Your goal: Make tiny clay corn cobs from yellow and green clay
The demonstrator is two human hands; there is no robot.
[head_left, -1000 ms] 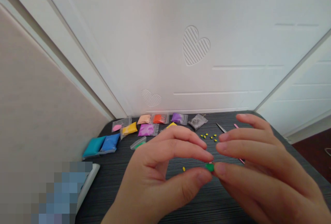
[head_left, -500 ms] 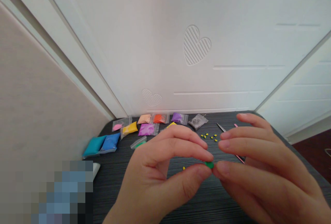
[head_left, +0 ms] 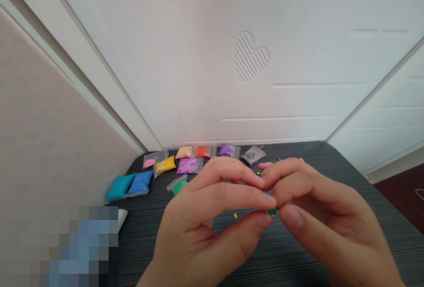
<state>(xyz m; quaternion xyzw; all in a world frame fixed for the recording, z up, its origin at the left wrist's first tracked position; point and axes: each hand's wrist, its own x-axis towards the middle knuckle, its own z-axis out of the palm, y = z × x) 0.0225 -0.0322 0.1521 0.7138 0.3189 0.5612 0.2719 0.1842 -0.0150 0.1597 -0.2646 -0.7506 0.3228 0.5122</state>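
Observation:
My left hand point(head_left: 212, 216) pinches a small piece of green clay point(head_left: 271, 211) between thumb and index finger. At the piece's right edge, my right hand point(head_left: 324, 216) has its thumb and curled index finger closing on it. The fingertips of both hands nearly meet above it and hide part of its shape. A tiny yellow bit of clay point(head_left: 235, 216) lies on the dark table beyond my left thumb. Just past the fingertips shows a small yellow-and-green piece point(head_left: 259, 174); my right hand covers the spot around it.
Bags of coloured clay line the back: a teal bag point(head_left: 119, 187), a blue bag point(head_left: 141, 182), an open green bag point(head_left: 179, 186), an orange bag point(head_left: 204, 151), a purple bag point(head_left: 227, 150) and a grey bag point(head_left: 253, 155). A white panel point(head_left: 205, 57) rises behind the table point(head_left: 142, 243).
My right fingers have curled inward and down around the green piece's right side. They now cover most of the small yellow-green pieces and the scissors-like blade. My left hand keeps its pinch.

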